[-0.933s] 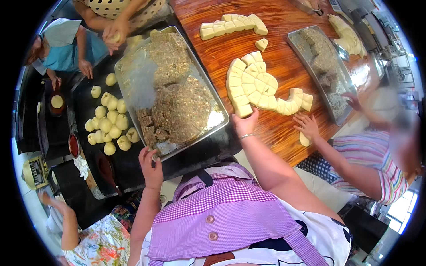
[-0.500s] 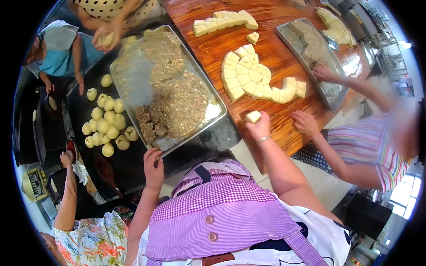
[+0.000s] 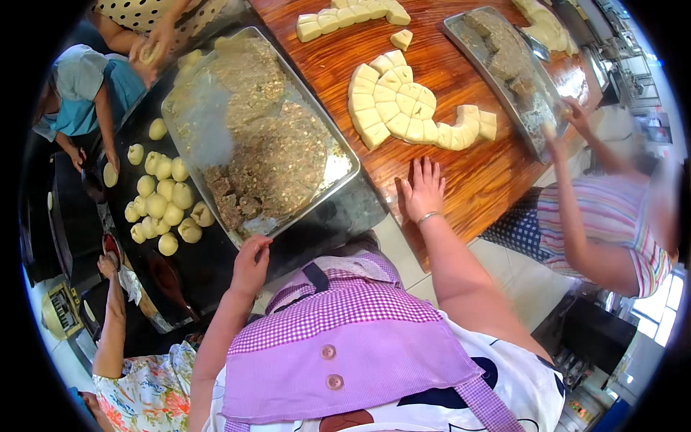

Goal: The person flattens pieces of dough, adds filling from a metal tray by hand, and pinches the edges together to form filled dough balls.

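My right hand (image 3: pixel 425 189) lies flat on the wooden table (image 3: pixel 497 173), fingers stretched out and spread. No dough piece shows around it; whether one lies under the palm is hidden. Just beyond the fingertips sits a block of pale dough (image 3: pixel 403 104) scored into pieces, with a curved strip trailing off to the right. My left hand (image 3: pixel 250 265) hovers by the near corner of a big metal tray (image 3: pixel 299 221), fingers loosely bent and nothing visible in them. Brown crumbly filling (image 3: pixel 270 155) covers much of that tray.
Several round dough balls (image 3: pixel 165 198) rest on the black surface left of the tray. A second tray of filling (image 3: pixel 497 61) stands at the right, beside a co-worker in stripes (image 3: pixel 594 223). Other people work at the left, one holding a dough round (image 3: pixel 110 174).
My right hand held a small dough piece and now lies flat on the table. My left hand's fingers have curled in. The co-worker at right has lifted both hands by the tray.
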A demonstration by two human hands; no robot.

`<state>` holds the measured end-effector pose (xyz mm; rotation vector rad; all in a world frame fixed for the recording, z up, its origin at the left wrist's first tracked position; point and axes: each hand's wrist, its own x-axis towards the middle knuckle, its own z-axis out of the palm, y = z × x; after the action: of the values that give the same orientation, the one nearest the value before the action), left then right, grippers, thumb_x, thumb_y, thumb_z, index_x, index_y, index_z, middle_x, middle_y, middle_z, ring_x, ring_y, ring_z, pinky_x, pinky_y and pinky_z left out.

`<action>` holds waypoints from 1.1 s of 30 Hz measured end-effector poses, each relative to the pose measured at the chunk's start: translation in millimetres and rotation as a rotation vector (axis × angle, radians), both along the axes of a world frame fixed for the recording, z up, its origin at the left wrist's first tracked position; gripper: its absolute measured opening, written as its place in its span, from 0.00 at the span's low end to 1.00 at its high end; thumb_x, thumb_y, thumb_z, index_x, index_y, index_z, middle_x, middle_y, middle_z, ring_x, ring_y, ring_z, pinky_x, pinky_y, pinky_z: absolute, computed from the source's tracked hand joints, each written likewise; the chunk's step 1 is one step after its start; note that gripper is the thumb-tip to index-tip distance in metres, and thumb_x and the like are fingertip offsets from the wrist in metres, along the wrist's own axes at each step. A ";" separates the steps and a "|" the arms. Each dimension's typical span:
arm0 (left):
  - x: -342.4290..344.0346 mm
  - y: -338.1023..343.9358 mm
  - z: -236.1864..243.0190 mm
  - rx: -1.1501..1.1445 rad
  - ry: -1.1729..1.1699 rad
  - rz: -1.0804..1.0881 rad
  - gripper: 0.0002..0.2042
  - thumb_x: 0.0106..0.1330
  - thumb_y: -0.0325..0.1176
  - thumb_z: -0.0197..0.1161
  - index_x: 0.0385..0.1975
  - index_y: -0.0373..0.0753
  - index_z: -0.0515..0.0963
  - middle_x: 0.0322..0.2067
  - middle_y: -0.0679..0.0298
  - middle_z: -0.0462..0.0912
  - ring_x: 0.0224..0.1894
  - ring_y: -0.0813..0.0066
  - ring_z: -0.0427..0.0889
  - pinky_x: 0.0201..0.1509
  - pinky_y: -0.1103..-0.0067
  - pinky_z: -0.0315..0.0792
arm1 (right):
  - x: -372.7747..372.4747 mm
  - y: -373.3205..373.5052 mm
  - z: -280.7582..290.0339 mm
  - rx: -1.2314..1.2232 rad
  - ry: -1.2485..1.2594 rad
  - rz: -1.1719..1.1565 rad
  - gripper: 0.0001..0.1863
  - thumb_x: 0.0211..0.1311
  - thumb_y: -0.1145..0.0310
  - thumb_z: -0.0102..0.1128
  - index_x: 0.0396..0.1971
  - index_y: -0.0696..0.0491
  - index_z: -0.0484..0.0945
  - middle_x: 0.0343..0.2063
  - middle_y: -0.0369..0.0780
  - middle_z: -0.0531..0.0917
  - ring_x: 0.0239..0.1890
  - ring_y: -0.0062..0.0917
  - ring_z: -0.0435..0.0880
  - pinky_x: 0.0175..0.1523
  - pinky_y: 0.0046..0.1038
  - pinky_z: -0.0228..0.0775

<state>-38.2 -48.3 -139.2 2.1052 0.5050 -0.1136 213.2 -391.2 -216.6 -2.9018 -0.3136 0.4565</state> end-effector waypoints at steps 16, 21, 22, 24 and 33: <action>27.1 -16.1 2.9 0.052 0.056 -0.232 0.10 0.64 0.22 0.58 0.44 0.35 0.77 0.43 0.57 0.77 0.45 0.63 0.79 0.50 0.75 0.73 | -3.7 -10.5 -10.6 0.027 -0.121 -0.053 0.40 0.66 0.46 0.48 0.70 0.57 0.53 0.73 0.47 0.49 0.75 0.42 0.42 0.75 0.48 0.35; 41.5 -27.7 14.6 -0.021 0.131 -0.341 0.12 0.62 0.23 0.60 0.46 0.34 0.76 0.45 0.56 0.77 0.49 0.60 0.79 0.53 0.73 0.73 | -2.0 -15.0 -19.4 0.058 -0.130 -0.149 0.43 0.66 0.46 0.49 0.70 0.61 0.51 0.73 0.47 0.50 0.75 0.43 0.43 0.76 0.47 0.35; 41.0 -27.0 16.2 0.000 0.125 -0.363 0.13 0.62 0.23 0.60 0.46 0.34 0.76 0.45 0.55 0.77 0.49 0.59 0.78 0.53 0.73 0.74 | -7.4 -14.8 -18.8 0.052 -0.117 -0.110 0.43 0.66 0.46 0.50 0.70 0.60 0.51 0.73 0.47 0.50 0.76 0.43 0.43 0.76 0.47 0.35; 37.9 -22.8 17.0 0.021 0.147 -0.348 0.13 0.62 0.23 0.60 0.47 0.34 0.76 0.46 0.55 0.77 0.49 0.57 0.78 0.53 0.73 0.74 | -22.8 -14.8 -13.5 0.038 -0.085 -0.030 0.43 0.65 0.45 0.50 0.70 0.60 0.51 0.73 0.48 0.50 0.76 0.43 0.42 0.76 0.47 0.34; 11.4 -12.3 21.4 0.001 0.213 -0.282 0.14 0.62 0.24 0.61 0.48 0.36 0.76 0.48 0.55 0.77 0.51 0.59 0.79 0.53 0.73 0.74 | -32.6 1.5 -13.5 -0.017 -0.030 0.139 0.48 0.64 0.40 0.50 0.72 0.60 0.48 0.74 0.48 0.46 0.76 0.42 0.40 0.76 0.45 0.35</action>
<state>-26.9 -60.6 -117.8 2.1668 0.3285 -0.5039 180.6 -389.7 -230.1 -2.9174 -0.5216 0.4397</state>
